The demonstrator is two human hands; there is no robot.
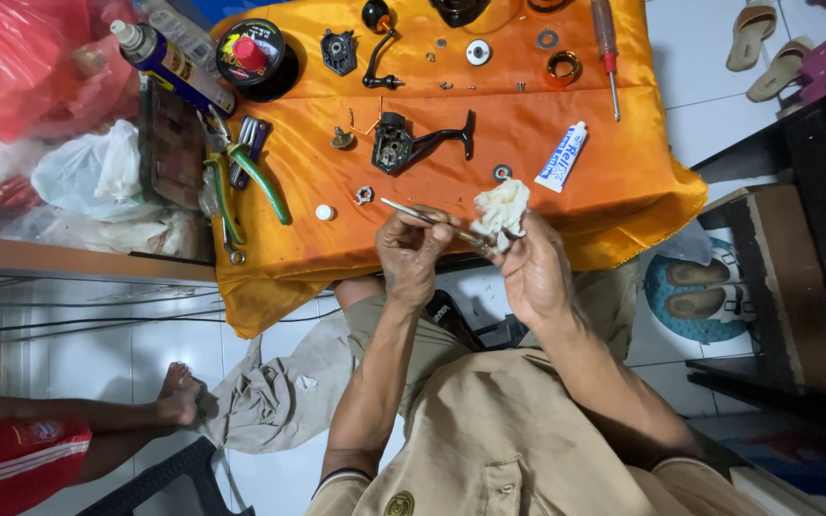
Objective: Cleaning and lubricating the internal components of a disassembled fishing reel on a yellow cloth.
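**Thin rod wiped with a wad at the near edge of the orange worktop**

The left hand (411, 256) was clenched around the near end of a thin metal rod (411, 212), which slanted up and away to the left over the cloth. The right hand (532, 272) grasped a crumpled white wad (502, 208) pinched about the rod's other end — both hands hung just off the near edge of the worktop (623, 191), above the person's lap.

The worktop was draped in orange satin cloth whose near hem sagged in folds at the left corner. Open room lay mostly along the near right part of the cloth, beside a small white tube with blue lettering (563, 156) lying slantwise. Just beyond the hands sat a black reel body with its stem (413, 141), with small washers, a gear (364, 195) and a white round cap (324, 212) scattered close by.

At the left edge lay green-handled pliers (250, 182) beside a few spanners; further back stood a round black tin with a red cap and yellow label (250, 53), and a blue-and-yellow spray can (172, 65) lying across the corner. A red-handled screwdriver (607, 48) lay along the far right side — near it, a gold ring (563, 67).

Left of the worktop, red and white plastic bags (69, 115) were heaped. Another person's bare foot (179, 394) rested on the white tiled floor at lower left.
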